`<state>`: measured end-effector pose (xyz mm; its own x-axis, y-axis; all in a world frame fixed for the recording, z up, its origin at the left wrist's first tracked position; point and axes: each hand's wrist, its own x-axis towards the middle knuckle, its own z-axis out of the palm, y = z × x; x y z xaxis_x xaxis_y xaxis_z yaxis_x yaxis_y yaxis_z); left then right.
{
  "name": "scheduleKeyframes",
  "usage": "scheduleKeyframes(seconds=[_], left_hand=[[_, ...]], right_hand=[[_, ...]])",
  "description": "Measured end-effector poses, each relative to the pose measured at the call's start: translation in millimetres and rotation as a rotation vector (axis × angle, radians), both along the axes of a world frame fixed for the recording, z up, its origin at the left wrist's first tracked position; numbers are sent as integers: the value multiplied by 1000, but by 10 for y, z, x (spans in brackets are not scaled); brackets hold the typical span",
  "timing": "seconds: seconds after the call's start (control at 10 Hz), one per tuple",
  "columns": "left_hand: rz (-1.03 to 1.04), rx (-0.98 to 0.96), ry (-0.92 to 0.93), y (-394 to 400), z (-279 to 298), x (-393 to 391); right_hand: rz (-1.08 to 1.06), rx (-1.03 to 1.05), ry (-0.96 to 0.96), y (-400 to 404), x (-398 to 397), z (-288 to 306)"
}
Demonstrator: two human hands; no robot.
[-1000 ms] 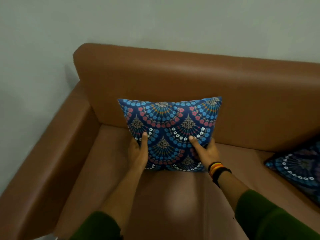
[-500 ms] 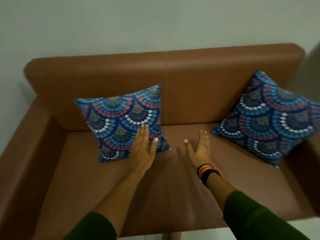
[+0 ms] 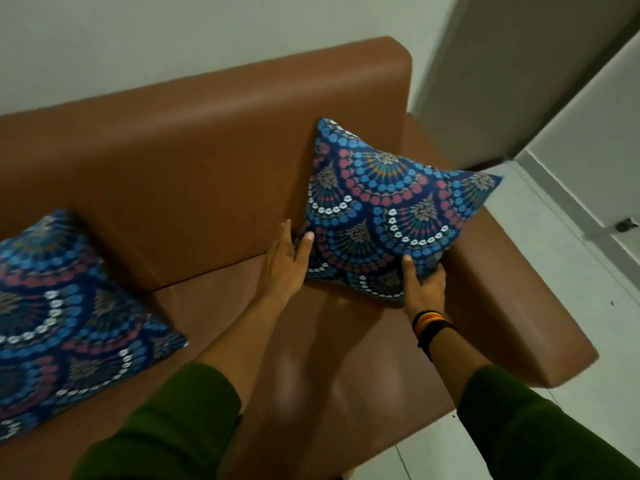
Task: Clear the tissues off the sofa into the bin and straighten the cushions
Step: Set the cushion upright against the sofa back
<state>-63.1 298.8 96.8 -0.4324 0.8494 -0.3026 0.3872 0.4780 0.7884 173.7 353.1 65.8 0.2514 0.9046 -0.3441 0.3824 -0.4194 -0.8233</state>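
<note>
I see both hands, L (image 3: 285, 261) & R (image 3: 424, 285), fingers curled, gripping the blue fan-patterned square fabric cushion (image 3: 388, 209) by its lower edges.

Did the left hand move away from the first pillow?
Yes. The left hand has left the left cushion and crossed the sofa seat towards the right armrest, and now rests on the right cushion beside the right hand.

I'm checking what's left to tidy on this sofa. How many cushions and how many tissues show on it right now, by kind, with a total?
Cushions: 2, the right cushion held by the left hand and right hand, and the left cushion
Tissues on the sofa: 0 visible
Total: 2
</note>
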Motion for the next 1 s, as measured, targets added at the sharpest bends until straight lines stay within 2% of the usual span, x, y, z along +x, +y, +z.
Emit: scheduleKeyframes(seconds=[0.2, 0.4, 0.5, 0.6, 0.7, 0.9, 1.0], left_hand=[[19, 59, -187, 725, -82, 198], [245, 6, -308, 304, 86, 227], [421, -19, -321, -166, 232, 68], [540, -33, -280, -528, 250, -263], [564, -28, -278, -718, 164, -595], [444, -37, -216, -999, 16, -723], [390, 45, -38, -1275, 9, -740]], right_hand=[[7, 18, 215, 413, 139, -30], [54, 37, 257, 270, -136, 187], [190, 41, 270, 155, -487, 424], [362, 33, 289, 109, -946, 558], [470, 17, 311, 124, -1319, 445], [421, 0, 277, -128, -1425, 184], [430, 40, 226, -562, -1372, 173]])
